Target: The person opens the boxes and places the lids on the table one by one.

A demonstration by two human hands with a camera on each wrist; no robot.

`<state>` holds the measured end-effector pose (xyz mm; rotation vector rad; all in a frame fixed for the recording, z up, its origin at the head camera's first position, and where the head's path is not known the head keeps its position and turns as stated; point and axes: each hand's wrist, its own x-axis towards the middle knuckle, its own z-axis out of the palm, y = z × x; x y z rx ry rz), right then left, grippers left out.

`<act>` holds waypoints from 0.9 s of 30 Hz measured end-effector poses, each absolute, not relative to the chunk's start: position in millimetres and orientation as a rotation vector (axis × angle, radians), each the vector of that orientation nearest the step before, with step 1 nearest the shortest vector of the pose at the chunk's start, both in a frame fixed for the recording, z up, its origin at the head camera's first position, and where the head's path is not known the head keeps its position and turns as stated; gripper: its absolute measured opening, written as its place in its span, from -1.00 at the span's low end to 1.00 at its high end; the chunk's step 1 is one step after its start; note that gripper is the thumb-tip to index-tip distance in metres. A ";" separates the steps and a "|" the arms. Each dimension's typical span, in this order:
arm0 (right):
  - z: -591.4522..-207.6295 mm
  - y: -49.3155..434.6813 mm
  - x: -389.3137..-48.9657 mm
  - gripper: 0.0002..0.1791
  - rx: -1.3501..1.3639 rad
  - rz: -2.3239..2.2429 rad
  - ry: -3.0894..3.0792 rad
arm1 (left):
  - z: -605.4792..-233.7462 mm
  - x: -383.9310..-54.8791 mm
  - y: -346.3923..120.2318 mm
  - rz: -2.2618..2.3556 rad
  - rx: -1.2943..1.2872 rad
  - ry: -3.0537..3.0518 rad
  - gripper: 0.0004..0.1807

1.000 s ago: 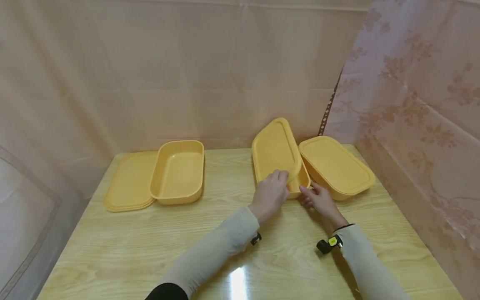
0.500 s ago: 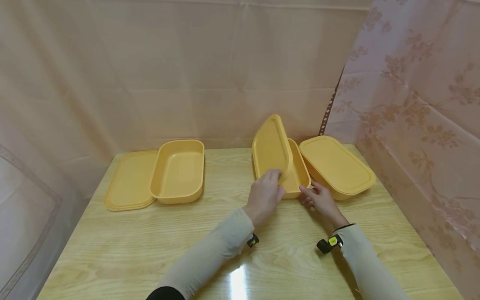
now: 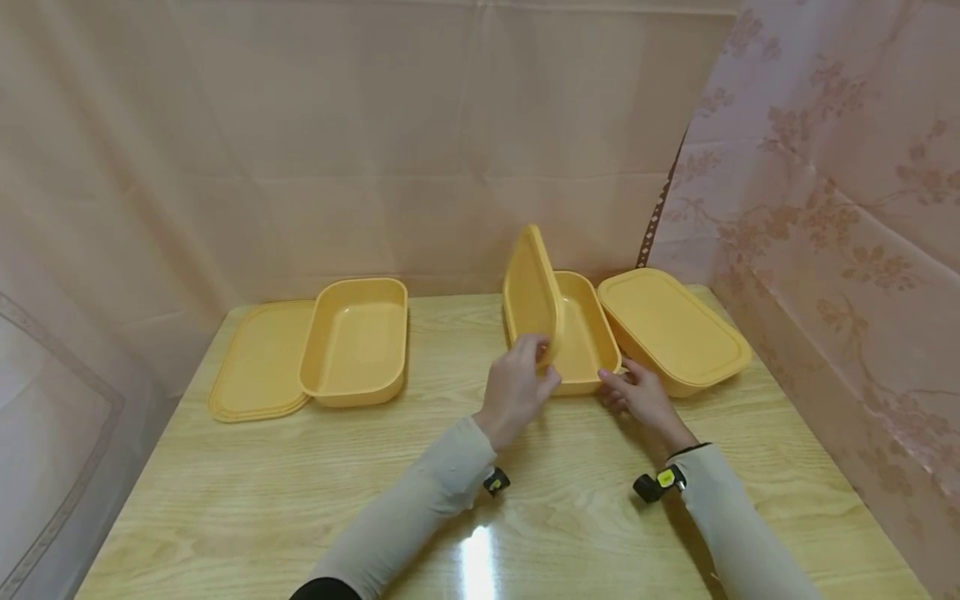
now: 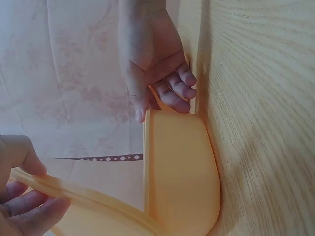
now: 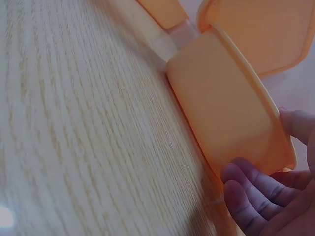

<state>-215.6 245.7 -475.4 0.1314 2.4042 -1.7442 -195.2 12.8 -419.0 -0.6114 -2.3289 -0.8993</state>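
My left hand (image 3: 513, 387) pinches the near edge of a yellow lid (image 3: 528, 292), thumb on one face and fingers on the other in the left wrist view. The lid stands steeply tilted along the left side of an uncovered yellow food container (image 3: 581, 333). My right hand (image 3: 642, 402) holds that container's near right corner. In the right wrist view the thumb (image 5: 295, 123) lies at the rim, and the fingers (image 5: 241, 196) bend against the wall below. The container's inside shows nothing in it.
Touching it on the right is a second container with its lid (image 3: 671, 329) on top. At the left, an uncovered container (image 3: 356, 342) overlaps the edge of a flat lid (image 3: 258, 362). Everything stands on a wooden table (image 3: 300, 483) before a cloth backdrop (image 3: 420, 150).
My left hand has moved left, swinging the lid from leaning over the container to nearly upright at its left side. More of the inside shows. My right hand has stayed put.
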 end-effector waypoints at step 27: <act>-476.5 247.4 -216.3 -0.38 0.083 -1.695 2.454 | -422.6 -193.5 -3.8 -1.263 -0.451 -2.258 -0.65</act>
